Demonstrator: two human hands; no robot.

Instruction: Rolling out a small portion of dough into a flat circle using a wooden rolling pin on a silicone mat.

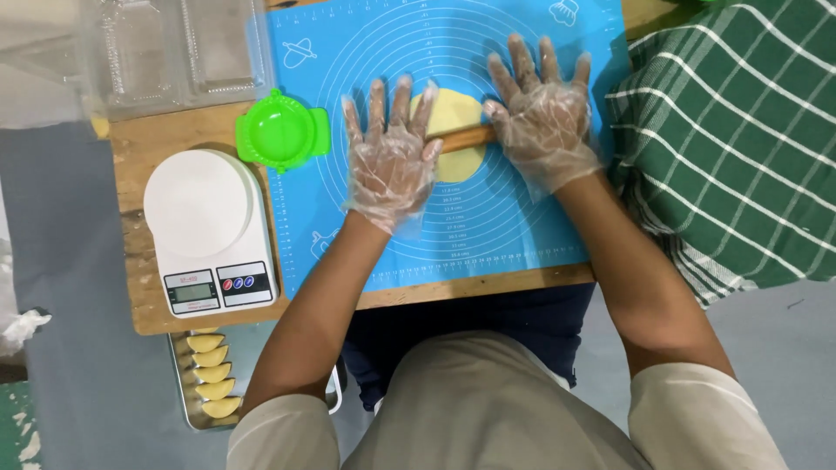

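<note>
Both of my hands wear clear plastic gloves and press flat on a wooden rolling pin [464, 137]. My left hand [389, 157] covers the pin's left end, fingers spread. My right hand [543, 113] lies over its right end, fingers spread too. Under the pin lies a flat round of pale yellow dough [456, 109], partly hidden by the hands. The dough rests at the centre of a blue silicone mat [488, 235] printed with concentric rings.
A green round dumpling press [281, 132] sits left of the mat. A white kitchen scale [209, 228] stands on the wooden board [139, 157]. A metal tray [185, 402] holds several folded yellow dumplings [212, 374]. Clear plastic containers [178, 52] lie far left; a green checked cloth [731, 139] at right.
</note>
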